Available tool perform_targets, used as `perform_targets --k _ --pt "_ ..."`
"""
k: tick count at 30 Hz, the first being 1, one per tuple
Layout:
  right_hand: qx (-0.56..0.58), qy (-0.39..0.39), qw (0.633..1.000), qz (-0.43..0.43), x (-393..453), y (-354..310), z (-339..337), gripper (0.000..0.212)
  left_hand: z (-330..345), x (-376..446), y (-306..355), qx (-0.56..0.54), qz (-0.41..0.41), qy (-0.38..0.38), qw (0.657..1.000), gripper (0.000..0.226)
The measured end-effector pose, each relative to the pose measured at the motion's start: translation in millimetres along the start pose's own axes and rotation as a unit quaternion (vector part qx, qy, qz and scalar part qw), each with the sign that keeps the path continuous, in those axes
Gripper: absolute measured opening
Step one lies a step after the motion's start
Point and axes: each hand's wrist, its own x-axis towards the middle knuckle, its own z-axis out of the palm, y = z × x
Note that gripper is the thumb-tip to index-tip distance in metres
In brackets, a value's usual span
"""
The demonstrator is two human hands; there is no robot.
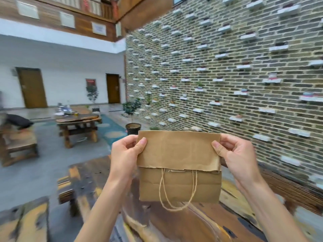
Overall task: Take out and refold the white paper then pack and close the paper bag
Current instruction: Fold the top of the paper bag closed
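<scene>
A brown paper bag (179, 186) is held upright in the air above a dark wooden table (174, 224). Its top part is folded down toward me as a flap (178, 151), and a twine handle (178, 191) hangs from under the flap's ragged edge. My left hand (125, 154) pinches the flap's upper left corner, thumb on the front. My right hand (236, 154) pinches the upper right corner the same way. No white paper shows; the bag's inside is hidden.
A grey brick wall (227, 67) with several small white shelves runs along the right. A potted plant (132, 126) stands on the floor behind the bag. Another wooden table (78, 121) and a bench (19, 142) sit at the left.
</scene>
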Motion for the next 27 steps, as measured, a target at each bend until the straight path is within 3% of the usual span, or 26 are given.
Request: perform_targets --k 11,27 --pt "0.086 -0.115 0.99 0.018 16.6 19.9 155.4 0.021 -137.7 13.8 13.7 0.043 0.005 0.134 0.99 0.014" --pt "0.121 -0.154 0.981 0.007 62.9 43.1 336.9 0.021 -270.7 109.6 0.7 0.067 0.024 0.185 0.98 0.012"
